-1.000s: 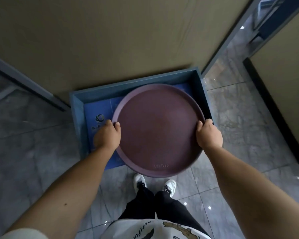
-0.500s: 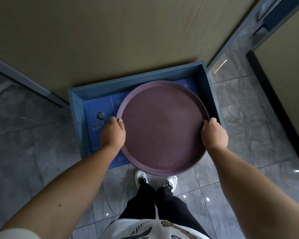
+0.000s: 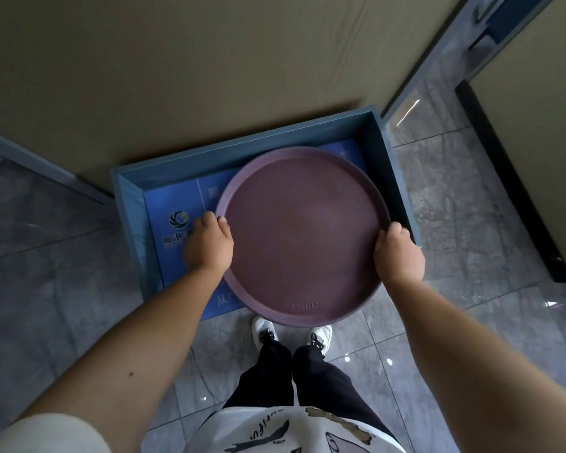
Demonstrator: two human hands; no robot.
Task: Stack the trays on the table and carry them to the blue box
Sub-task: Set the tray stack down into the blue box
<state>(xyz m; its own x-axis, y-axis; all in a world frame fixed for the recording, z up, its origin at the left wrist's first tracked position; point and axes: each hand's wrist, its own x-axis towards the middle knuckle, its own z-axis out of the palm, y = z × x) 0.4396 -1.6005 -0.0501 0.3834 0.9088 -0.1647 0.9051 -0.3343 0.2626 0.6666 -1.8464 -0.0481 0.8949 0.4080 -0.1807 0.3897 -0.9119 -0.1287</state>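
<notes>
Over the blue box (image 3: 129, 204), in the head view, the round purple trays (image 3: 303, 237) hang level, their near edge jutting past the box's near wall above the person's white shoes (image 3: 291, 333); only the top tray's face shows, so how many lie beneath it cannot be told; the left hand (image 3: 208, 245) is clamped on the left rim, thumb hooked over the lip, and the right hand (image 3: 399, 253) grips the opposite rim the same way, a balanced hold that keeps the load flat. The box sits on the grey tiled floor (image 3: 46, 305), its far wall against a tan panel (image 3: 209, 60), its printed blue bottom bare toward the left wall; the trays ride nearer the right wall. By my judgement, the carry is nearly done; what is left is to ease the load away from the body until it clears the near wall, then lower it; the right-hand knuckles, close to the right wall, could scrape.
</notes>
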